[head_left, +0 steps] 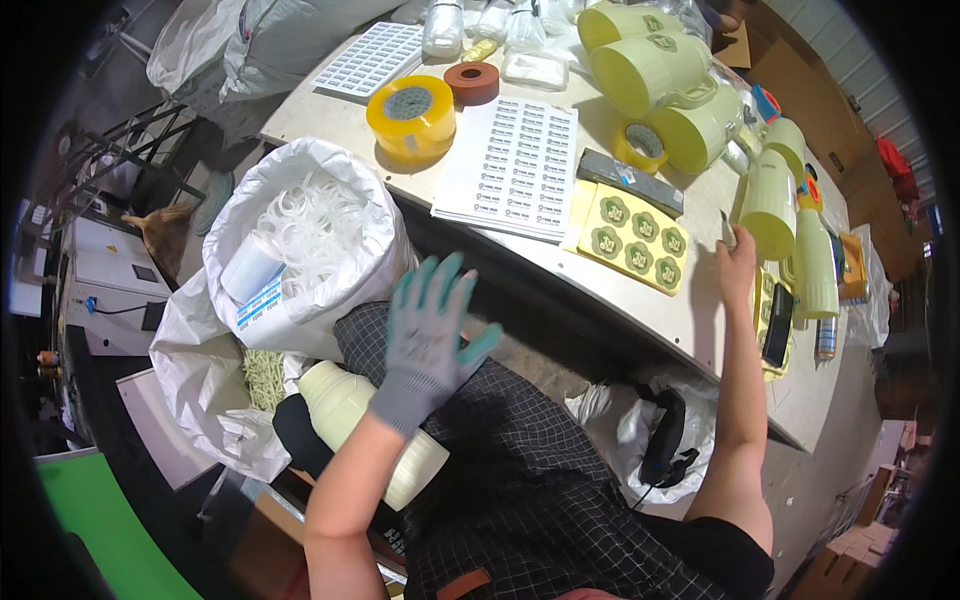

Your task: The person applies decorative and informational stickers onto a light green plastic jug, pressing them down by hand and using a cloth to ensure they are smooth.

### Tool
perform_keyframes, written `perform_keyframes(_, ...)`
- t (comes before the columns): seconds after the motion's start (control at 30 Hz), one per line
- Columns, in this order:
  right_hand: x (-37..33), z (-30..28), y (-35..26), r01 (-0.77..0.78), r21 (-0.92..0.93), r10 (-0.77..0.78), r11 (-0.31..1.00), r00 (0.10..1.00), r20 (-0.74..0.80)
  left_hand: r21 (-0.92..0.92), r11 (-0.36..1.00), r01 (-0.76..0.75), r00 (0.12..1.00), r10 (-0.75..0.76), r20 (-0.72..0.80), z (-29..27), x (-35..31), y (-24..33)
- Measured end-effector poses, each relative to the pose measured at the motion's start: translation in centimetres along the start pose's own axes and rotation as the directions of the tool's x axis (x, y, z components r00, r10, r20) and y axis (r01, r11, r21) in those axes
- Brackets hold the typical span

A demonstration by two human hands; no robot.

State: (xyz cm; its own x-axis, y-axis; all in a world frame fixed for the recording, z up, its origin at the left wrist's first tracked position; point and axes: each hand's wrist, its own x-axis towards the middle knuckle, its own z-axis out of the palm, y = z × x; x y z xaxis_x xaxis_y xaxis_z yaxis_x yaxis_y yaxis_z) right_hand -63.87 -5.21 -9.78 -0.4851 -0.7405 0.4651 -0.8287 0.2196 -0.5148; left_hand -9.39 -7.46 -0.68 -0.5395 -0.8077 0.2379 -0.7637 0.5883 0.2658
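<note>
My left hand [425,330] wears a grey knit glove with green fingertips. Its fingers are spread over my checked apron, with nothing in them. Below that wrist a pale yellow-green plastic jug [335,400] lies tilted across my lap, partly hidden by my forearm. My bare right hand [737,262] reaches over the table's right side, closed round a slim grey tool [727,230] whose kind I cannot make out. To its left lies a yellow sheet of green flower-shaped stickers [630,238]. A pale green jug [770,205] stands just beyond it.
A white sack [385,215] of clear plastic rings stands left of the table [640,310]. On the tabletop are a yellow tape roll [410,118], a brown tape roll [472,84], printed label sheets [515,165], a dark bar [630,182] and several more jugs [650,72]. A black phone-like object [778,328] lies near the right edge.
</note>
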Motion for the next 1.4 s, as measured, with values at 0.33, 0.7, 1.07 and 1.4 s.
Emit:
perform_keyframes(0.33, 4.4, 18.0, -27.8, 0.342, 0.115, -0.359, 0.933, 0.914, 0.189, 0.011, 0.994, -0.113, 0.992, 0.113, -0.048, 12.6, 9.6, -2.5)
perform_keyframes(0.7, 7.7, 25.1, -29.7, 0.370, -0.125, -0.348, 0.921, 0.923, 0.167, -0.005, 0.998, -0.069, 0.996, 0.069, 0.054, 12.4, 9.3, -2.8)
perform_keyframes(1.07, 11.7, 24.6, -27.2, 0.014, 0.416, -0.057, 0.909, 0.994, 0.091, 0.020, 0.995, -0.101, 0.994, 0.101, 0.040, 12.2, 10.6, -1.2)
perform_keyframes(1.4, -9.2, 11.0, -37.6, 0.273, 0.587, -0.533, 0.762, 0.779, 0.331, -0.161, 0.973, -0.165, 0.906, 0.214, 0.365, 0.9, -2.3, 3.6)
